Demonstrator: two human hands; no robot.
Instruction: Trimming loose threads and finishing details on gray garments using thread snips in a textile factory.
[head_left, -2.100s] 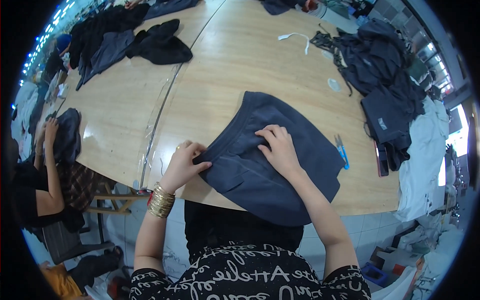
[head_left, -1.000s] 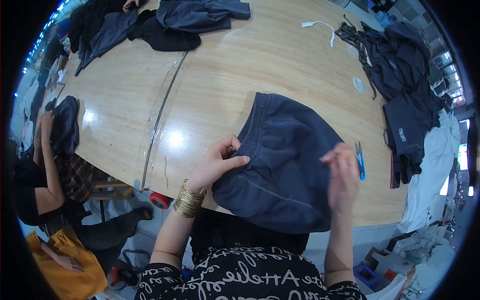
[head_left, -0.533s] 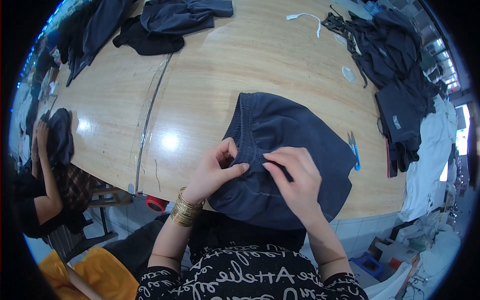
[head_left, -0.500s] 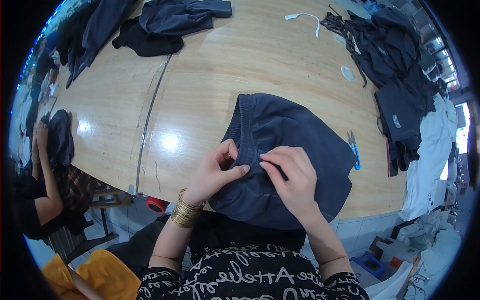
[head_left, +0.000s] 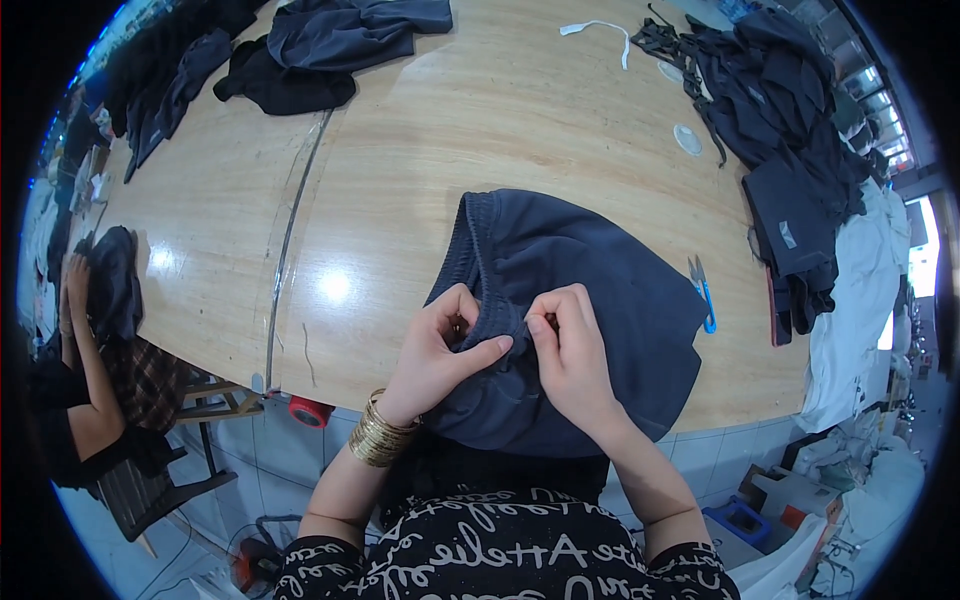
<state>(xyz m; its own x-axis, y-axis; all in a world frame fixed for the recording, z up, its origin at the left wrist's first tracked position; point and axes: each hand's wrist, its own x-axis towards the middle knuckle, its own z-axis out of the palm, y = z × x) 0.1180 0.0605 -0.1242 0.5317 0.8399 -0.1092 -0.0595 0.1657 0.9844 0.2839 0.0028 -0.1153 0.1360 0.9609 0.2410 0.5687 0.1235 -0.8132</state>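
A pair of dark blue-grey shorts (head_left: 610,290) lies at the table's near edge, its gathered elastic waistband (head_left: 478,240) toward the left. My left hand (head_left: 440,345) grips that waistband, thumb on the outer face and fingers tucked inside the opening. Right beside the thumb, my right hand (head_left: 568,345) is closed in a pinch against the outer side of the waistband. What sits between its fingertips is too small to make out. Thread snips (head_left: 704,295) with blue handles rest just right of the shorts.
Dark garments (head_left: 770,110) are heaped on the right, beside white cloth (head_left: 860,300). More dark clothing (head_left: 350,35) lies at the far left. A seam (head_left: 292,220) crosses the wooden table (head_left: 400,170). At left, a co-worker's hands (head_left: 76,285) touch dark cloth.
My right hand's fingers have curled tighter and its wrist has turned upward, while the left thumb has slid slightly right. Orange clothing at the lower left is gone from view.
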